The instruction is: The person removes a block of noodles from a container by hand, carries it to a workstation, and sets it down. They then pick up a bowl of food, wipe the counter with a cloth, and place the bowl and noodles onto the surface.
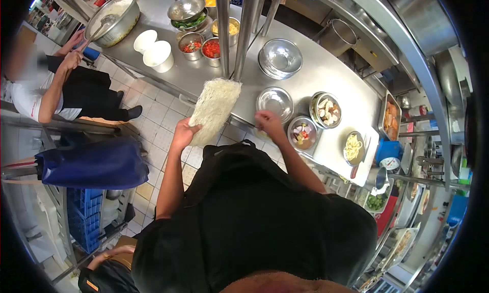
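Note:
My left hand (pixel 186 134) is closed on the near edge of a flat block of dried rice vermicelli (pixel 216 107), thumb on top. The block tilts up past the counter's edge, close to a steel post. My right hand (pixel 269 125) hovers at the near rim of an empty steel bowl (pixel 275 95). Its fingers are curled together and slightly blurred; whatever they hold, if anything, I cannot make out. Just right of it sits a bowl of chopped onion and red pieces (pixel 302 134). Behind that is a bowl of pale chunks (pixel 327 112).
Stacked steel bowls (pixel 281 58) stand beyond the posts (pixel 244 35). Sliced yellow strips (pixel 352 146) fill a bowl on the white board (pixel 365 165). Left are white tubs (pixel 159 56), chopped red peppers (pixel 211 49) and a large pot (pixel 113 20), stirred by another person (pixel 43 89).

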`<state>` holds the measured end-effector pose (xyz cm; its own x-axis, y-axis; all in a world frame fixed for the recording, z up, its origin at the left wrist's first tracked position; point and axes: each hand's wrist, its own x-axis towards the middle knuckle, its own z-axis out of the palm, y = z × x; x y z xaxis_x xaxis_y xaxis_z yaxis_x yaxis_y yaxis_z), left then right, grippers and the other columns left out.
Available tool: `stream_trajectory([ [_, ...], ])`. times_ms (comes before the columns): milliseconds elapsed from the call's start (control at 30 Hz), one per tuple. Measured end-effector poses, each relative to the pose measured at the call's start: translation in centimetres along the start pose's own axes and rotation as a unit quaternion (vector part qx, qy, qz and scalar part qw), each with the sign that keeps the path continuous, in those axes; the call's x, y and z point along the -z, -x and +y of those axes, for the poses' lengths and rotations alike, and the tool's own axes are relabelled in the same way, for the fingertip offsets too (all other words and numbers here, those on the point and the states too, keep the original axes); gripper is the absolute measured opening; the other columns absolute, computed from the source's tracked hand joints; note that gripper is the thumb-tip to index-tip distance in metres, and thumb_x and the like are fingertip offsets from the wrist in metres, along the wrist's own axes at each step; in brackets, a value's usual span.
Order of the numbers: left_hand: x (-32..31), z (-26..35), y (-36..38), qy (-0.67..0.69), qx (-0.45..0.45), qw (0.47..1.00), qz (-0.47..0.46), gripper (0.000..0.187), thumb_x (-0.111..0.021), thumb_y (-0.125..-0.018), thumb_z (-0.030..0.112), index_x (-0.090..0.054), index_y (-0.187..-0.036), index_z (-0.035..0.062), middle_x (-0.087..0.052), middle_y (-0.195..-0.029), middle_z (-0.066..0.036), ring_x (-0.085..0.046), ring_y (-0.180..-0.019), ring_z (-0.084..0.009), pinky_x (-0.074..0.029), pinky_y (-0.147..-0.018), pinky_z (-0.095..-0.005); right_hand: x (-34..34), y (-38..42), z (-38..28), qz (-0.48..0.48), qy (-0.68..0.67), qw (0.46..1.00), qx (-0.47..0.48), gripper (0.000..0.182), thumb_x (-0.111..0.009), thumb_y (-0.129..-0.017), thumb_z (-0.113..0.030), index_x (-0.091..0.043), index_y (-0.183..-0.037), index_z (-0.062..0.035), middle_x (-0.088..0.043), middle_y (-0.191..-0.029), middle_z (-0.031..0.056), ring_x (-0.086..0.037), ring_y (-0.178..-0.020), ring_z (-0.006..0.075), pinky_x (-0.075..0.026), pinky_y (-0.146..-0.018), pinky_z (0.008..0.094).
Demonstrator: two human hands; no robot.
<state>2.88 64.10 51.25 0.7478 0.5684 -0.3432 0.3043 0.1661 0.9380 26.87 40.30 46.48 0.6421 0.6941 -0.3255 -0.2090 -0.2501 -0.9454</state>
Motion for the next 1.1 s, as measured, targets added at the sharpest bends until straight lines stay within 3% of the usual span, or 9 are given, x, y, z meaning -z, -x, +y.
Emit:
stream_trajectory([
  [100, -1.9, 0.5, -1.6, -0.041, -0.029, 0.999, 0.003, 0.026, -0.061, -0.083, 0.0, -0.065, -0.109, -0.0015, -0.07, -0.094, -0.009, -0.064, -0.085, -0.015, -0.049, -0.08, -0.0294, -1.8, 0.8, 2.8, -0.004, 0.208, 0.974, 0.088, 0.031, -0.066, -0.083, -0.02, -0.063, -0.107, 0.0003, -0.066, -0.085, 0.0127, -0.064, -0.074, 0.023, -0.052, -0.07, 0.0335],
  [300, -5.1, 2.0, -4.1, -0.206, -0.075, 0.976, 0.003, 0.033, -0.062, -0.079, 0.01, -0.065, -0.111, 0.0075, -0.067, -0.097, -0.02, -0.066, -0.091, -0.0313, -0.049, -0.083, -0.0359, -2.4, 1.6, 2.4, 0.009, 0.373, 0.923, 0.093, 0.049, -0.067, -0.079, -0.022, -0.055, -0.122, -0.003, -0.059, -0.115, 0.02, -0.058, -0.107, 0.0322, -0.046, -0.091, 0.0433],
  [400, -6.5, 3.2, -4.4, -0.286, -0.09, 0.953, 0.028, 0.039, -0.063, -0.076, 0.007, -0.064, -0.115, 0.006, -0.068, -0.097, -0.02, -0.067, -0.09, -0.0303, -0.05, -0.081, -0.0367, -3.8, 2.5, 1.5, -0.018, 0.564, 0.816, 0.124, 0.062, -0.067, -0.078, -0.022, -0.045, -0.132, -0.0029, -0.044, -0.135, 0.0236, -0.043, -0.126, 0.0372, -0.041, -0.099, 0.0507],
  [500, -7.0, 2.5, -5.3, -0.258, -0.087, 0.961, 0.051, 0.033, -0.06, -0.077, 0.012, -0.066, -0.109, 0.0098, -0.065, -0.099, -0.022, -0.063, -0.093, -0.0377, -0.05, -0.081, -0.0443, -4.7, 2.1, 4.2, -0.038, 0.642, 0.756, 0.118, 0.076, -0.073, -0.074, -0.03, -0.039, -0.136, -0.0015, -0.029, -0.147, 0.0254, -0.03, -0.135, 0.0431, -0.037, -0.102, 0.0565],
  [700, -6.7, 0.8, -6.0, -0.272, -0.059, 0.958, 0.064, 0.031, -0.062, -0.077, 0.013, -0.066, -0.108, 0.0107, -0.067, -0.097, -0.02, -0.063, -0.094, -0.0384, -0.05, -0.082, -0.0448, -4.4, 1.4, 4.6, -0.087, 0.651, 0.747, 0.097, 0.099, -0.08, -0.065, -0.045, -0.034, -0.139, 0.0, -0.022, -0.15, 0.0281, -0.024, -0.138, 0.0461, -0.036, -0.103, 0.0582],
  [833, -6.3, 1.1, -5.5, -0.267, -0.055, 0.96, 0.061, 0.032, -0.063, -0.077, 0.013, -0.066, -0.108, 0.0105, -0.067, -0.097, -0.02, -0.063, -0.095, -0.0375, -0.05, -0.083, -0.0443, -4.1, 1.6, 3.9, -0.112, 0.658, 0.738, 0.098, 0.08, -0.069, -0.078, -0.039, -0.036, -0.139, 0.0006, -0.023, -0.149, 0.0296, -0.024, -0.137, 0.0475, -0.038, -0.102, 0.0577],
  [933, -6.5, 0.9, -5.7, -0.243, -0.054, 0.967, 0.06, 0.032, -0.063, -0.076, 0.013, -0.066, -0.108, 0.0099, -0.067, -0.096, -0.02, -0.064, -0.095, -0.0366, -0.049, -0.083, -0.0439, -3.7, 0.7, 5.7, -0.093, 0.653, 0.744, 0.111, 0.059, -0.054, -0.088, -0.027, -0.037, -0.138, 0.0002, -0.025, -0.148, 0.0298, -0.025, -0.137, 0.0475, -0.038, -0.102, 0.0578],
  [1033, -6.7, -0.2, -6.0, -0.212, -0.051, 0.974, 0.056, 0.032, -0.064, -0.075, 0.012, -0.067, -0.107, 0.0092, -0.067, -0.097, -0.02, -0.064, -0.095, -0.0362, -0.049, -0.083, -0.0433, -3.2, 0.6, 6.0, -0.115, 0.646, 0.748, 0.097, 0.051, -0.042, -0.09, -0.017, -0.037, -0.139, -0.0009, -0.025, -0.148, 0.0296, -0.025, -0.138, 0.0462, -0.037, -0.102, 0.058],
  [1100, -6.7, -0.7, -6.4, -0.205, -0.051, 0.976, 0.055, 0.033, -0.065, -0.074, 0.012, -0.067, -0.107, 0.0087, -0.067, -0.097, -0.02, -0.064, -0.095, -0.0362, -0.05, -0.083, -0.0427, -3.0, 0.3, 6.1, -0.114, 0.641, 0.752, 0.104, 0.056, -0.05, -0.089, -0.021, -0.037, -0.139, -0.0015, -0.025, -0.148, 0.0295, -0.025, -0.138, 0.0455, -0.037, -0.104, 0.0566],
])
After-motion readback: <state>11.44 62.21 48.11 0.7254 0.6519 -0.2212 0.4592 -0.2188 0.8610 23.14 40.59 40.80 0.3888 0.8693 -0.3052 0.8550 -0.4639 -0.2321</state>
